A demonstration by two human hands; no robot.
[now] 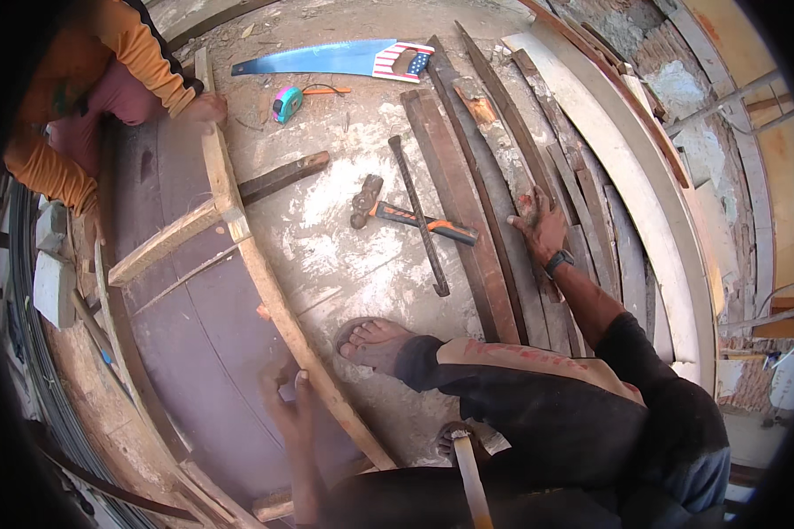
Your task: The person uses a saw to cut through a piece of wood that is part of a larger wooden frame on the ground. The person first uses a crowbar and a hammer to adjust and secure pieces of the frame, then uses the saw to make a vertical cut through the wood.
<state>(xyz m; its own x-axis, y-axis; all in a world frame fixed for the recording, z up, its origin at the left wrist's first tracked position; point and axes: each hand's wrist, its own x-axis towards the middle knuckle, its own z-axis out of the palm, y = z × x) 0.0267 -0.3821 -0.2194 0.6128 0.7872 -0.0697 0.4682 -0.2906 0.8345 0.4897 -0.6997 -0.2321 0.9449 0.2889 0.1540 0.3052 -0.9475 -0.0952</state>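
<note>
The person's right hand [543, 231], with a dark watch [558, 260] at the wrist, rests on a row of weathered boards [494, 189] laid side by side on the right of the floor. Its thumb stands apart from the fingers over a narrow board; whether they pinch the edge or merely lie on it cannot be told. The left hand [287, 401] is raised beside the long rail of a wooden frame [278, 295], thumb and fingers apart with nothing seen between them; contact with the rail cannot be confirmed.

The frame lies on the left over a dark brown panel [198, 326], with a crosspiece [166, 241] joined to the long rail. A co-worker in orange sleeves [146, 57] is positioned at its far end, one hand [206, 109] on the rail's end.

Between the frame and the boards, a hammer [423, 222] lies with its head toward the frame; a dark metal bar [412, 189] crosses its handle. Farther off lie a handsaw [318, 60] with a blue blade and a striped handle, a turquoise and pink tape measure [286, 104] and, just beside it, a thin orange stick [328, 90]. The person's sandalled foot [378, 342] stands near the long rail.
</note>
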